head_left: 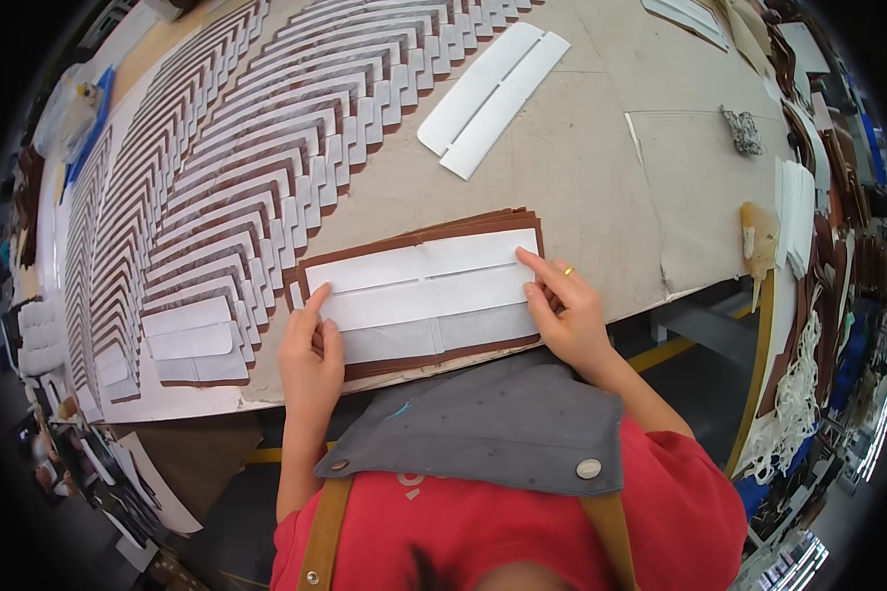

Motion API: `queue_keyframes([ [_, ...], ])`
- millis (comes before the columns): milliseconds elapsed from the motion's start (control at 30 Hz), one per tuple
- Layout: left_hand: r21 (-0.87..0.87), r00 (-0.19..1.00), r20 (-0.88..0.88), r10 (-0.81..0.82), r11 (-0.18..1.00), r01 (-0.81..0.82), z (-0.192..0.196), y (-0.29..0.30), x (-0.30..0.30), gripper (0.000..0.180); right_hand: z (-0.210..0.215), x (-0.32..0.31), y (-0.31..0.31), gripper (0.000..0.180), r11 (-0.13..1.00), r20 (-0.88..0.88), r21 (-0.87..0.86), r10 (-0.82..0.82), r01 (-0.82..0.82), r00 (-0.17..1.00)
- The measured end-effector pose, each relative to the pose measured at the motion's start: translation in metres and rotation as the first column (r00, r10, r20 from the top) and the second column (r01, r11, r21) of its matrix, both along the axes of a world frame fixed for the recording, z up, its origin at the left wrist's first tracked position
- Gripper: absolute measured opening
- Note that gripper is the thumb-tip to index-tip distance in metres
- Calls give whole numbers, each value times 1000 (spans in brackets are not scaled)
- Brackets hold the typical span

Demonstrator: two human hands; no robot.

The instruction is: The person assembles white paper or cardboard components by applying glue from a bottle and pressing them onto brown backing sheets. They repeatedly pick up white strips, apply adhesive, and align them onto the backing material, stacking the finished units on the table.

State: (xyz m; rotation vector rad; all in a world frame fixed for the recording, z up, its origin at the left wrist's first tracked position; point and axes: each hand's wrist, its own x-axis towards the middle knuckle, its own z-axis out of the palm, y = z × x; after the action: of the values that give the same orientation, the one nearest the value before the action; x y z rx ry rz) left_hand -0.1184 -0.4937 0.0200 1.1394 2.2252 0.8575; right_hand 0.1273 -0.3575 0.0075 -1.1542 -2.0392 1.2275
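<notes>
Your left hand (310,350) & right hand (567,310) press flat, fingers extended, gripping nothing, on white strips (424,291) atop a brown leather stack (419,360) at the worktable's (581,167) near edge. Rows of finished pieces (256,148) fan over the table's left side; two loose white strips (493,97) lie farther back

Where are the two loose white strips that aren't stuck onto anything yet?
In the head view, the two loose white strips lie side by side on the table, upper centre, just right of the overlapping rows of finished pieces.
</notes>
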Motion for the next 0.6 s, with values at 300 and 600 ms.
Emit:
queue_keyframes([
  [300,-13,1000,26,18,1000,-17,2,2,2,37,3,2,3,35,999,45,-5,32,-32,998],
  [600,-22,1000,2,9,1000,-9,5,5,4,38,7,2,7,36,994,112,78,73,-82,991],
])
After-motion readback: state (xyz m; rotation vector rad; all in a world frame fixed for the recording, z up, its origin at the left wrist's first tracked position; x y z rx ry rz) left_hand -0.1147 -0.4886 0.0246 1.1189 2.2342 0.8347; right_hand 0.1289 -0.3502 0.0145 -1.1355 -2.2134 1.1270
